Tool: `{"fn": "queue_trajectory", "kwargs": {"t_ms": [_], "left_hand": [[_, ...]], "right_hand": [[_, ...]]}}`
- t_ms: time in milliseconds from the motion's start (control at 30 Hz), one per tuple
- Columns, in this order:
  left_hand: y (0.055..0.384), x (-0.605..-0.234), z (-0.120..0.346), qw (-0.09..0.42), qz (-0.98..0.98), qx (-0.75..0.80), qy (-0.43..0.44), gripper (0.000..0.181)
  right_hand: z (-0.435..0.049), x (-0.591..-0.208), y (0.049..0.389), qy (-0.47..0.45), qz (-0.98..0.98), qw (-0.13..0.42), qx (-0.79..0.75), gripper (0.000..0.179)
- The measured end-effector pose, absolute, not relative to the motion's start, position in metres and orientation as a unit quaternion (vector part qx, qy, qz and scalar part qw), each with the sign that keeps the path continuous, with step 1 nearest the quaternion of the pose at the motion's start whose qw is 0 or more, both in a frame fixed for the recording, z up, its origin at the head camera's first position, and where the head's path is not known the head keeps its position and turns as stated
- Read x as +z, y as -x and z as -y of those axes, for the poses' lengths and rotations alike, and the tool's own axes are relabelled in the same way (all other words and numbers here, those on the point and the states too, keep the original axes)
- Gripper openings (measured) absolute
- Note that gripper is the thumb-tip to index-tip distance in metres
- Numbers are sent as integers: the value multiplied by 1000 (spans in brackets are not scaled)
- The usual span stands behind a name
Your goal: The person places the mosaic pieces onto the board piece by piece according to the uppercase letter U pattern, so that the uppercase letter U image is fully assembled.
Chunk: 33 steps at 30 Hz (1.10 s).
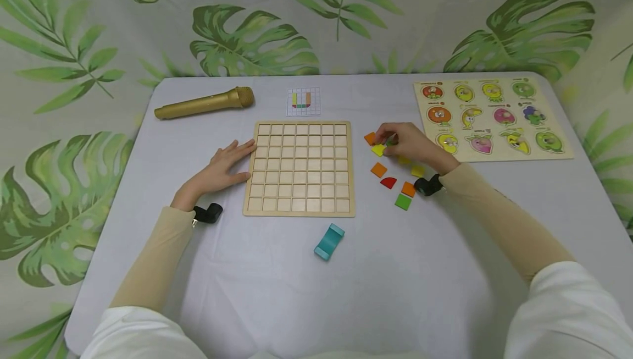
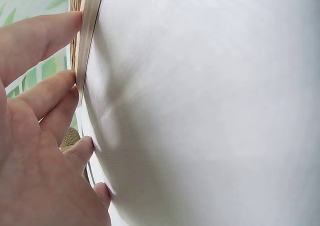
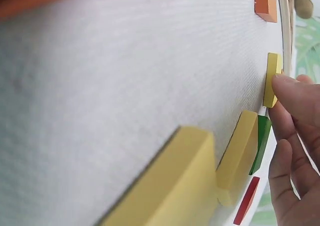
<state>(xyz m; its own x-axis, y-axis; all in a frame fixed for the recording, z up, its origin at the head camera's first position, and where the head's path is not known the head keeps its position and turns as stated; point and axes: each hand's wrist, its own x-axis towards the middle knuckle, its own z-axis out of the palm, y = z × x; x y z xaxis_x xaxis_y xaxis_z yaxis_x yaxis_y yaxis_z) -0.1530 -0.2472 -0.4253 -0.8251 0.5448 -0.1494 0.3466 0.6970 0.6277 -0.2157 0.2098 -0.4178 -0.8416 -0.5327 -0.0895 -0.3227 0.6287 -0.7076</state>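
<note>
A wooden grid board (image 1: 299, 216) lies mid-table, its square cells bare. My left hand (image 1: 221, 167) rests at the board's left edge with fingers spread; in the left wrist view, fingertips (image 2: 67, 78) meet its side. To the right of the board, my right hand (image 1: 406, 142) pinches a yellow square tile (image 1: 378, 150) between thumb and fingers. The same yellow tile (image 3: 271, 80) shows under the thumb in the right wrist view. Around that hand lie orange tiles (image 1: 378, 170), a green tile (image 1: 403, 202), a red quarter-round tile (image 1: 388, 183) and more yellow tiles (image 1: 417, 171).
Behind the board lies a small pattern card (image 1: 304, 101). A gold microphone (image 1: 205, 103) lies at the back left, a fruit puzzle board (image 1: 494, 120) at the back right. Nearer me is a teal curved block (image 1: 329, 242).
</note>
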Motion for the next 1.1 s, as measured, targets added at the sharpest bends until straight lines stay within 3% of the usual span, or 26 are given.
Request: {"fn": "queue_trajectory", "kwargs": {"t_ms": [567,900,1100], "left_hand": [[153,-426,248,181,-905,297,-244,68],[152,-425,248,185,-904,299,-243,69],[152,-427,247,183,-905,297,-243,69]], "right_hand": [[-205,-414,214,264,-893,142,-335,19],[-203,-402,220,226,-870,195,-392,4],[-180,-387,225,223,-847,208,-436,9]]}}
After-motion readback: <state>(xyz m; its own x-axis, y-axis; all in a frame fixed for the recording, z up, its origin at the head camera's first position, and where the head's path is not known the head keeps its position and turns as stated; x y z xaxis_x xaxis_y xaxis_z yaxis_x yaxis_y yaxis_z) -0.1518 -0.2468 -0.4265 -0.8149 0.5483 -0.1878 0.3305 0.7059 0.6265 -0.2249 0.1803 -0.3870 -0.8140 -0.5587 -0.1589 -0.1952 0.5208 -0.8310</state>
